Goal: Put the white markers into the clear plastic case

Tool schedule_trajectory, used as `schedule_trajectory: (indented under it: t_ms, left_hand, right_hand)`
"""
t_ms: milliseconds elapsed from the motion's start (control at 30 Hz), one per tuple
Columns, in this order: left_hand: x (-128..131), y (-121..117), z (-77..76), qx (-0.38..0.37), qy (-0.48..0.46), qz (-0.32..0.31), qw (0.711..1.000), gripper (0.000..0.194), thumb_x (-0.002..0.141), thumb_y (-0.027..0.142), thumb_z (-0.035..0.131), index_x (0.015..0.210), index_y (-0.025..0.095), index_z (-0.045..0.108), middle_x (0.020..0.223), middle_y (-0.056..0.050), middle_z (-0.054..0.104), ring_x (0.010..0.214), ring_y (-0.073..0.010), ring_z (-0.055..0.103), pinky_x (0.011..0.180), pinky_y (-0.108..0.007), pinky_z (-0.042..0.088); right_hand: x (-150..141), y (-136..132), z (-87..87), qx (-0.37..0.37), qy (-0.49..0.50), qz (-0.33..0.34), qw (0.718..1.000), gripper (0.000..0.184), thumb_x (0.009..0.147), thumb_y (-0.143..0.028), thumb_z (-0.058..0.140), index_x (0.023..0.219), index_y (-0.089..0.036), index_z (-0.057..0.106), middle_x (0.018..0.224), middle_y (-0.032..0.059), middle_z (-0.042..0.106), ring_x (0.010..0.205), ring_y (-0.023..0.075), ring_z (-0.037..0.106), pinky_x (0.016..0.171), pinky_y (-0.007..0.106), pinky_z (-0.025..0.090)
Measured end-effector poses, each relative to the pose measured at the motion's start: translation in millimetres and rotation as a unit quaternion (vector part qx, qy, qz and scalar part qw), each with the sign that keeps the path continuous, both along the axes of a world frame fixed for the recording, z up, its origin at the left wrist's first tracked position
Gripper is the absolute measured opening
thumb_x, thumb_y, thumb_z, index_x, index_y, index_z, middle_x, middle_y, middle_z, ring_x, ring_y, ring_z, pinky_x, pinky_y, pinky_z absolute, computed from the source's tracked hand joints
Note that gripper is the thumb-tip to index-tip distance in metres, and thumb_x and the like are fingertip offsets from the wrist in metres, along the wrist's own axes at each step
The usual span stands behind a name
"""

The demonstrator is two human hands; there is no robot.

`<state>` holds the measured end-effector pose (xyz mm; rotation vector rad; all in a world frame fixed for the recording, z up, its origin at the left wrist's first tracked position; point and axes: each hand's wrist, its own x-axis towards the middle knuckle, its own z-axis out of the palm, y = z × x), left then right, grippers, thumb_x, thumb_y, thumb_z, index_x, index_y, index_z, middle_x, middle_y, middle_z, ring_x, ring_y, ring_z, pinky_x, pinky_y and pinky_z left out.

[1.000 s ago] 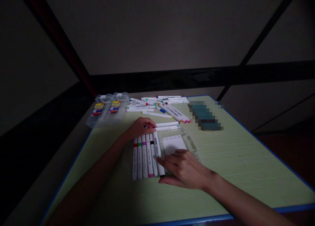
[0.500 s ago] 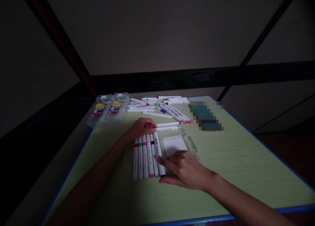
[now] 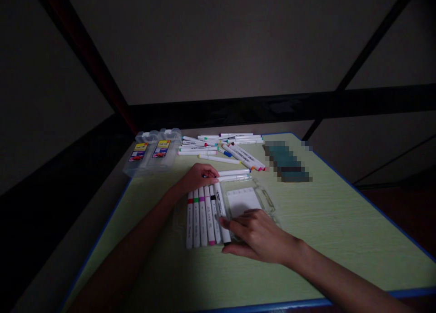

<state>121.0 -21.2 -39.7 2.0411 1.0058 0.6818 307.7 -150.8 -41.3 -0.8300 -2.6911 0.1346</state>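
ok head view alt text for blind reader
Left hand and right hand are at either end of a marker beside a row of markers in a clear case; loose markers and two boxes lie beyond on a green table.

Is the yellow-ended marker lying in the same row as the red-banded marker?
No, the yellow-ended marker lies beyond the left hand, apart from the row of markers that includes the red-banded marker.

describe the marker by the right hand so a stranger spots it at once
On the green table, find the clear case. In its row of markers, take the white marker at the right end, beside the right hand. Its black end points toward the person, whereas its left neighbour has a black band near the far end.
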Motion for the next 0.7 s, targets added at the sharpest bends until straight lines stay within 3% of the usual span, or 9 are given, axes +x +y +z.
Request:
schedule_trajectory:
  t_ms: [700]
  left_hand:
    - [0.3, 0.2, -0.3, -0.02, -0.016, 0.009, 1.0, 0.012, 0.059, 0.019, 0.064, 0.068, 0.01, 0.064, 0.064, -0.002, 0.063, 0.06, -0.0092, 0.054, 0.061, -0.021, 0.043]
  right_hand:
    - [-0.1, -0.7, -2.1, 0.025, -0.009, -0.005, 1.0, 0.048, 0.082, -0.047, 0.044, 0.109, -0.008, 0.055, 0.064, 0.0054, 0.065, 0.051, 0.0167, 0.056, 0.048, 0.032, 0.029]
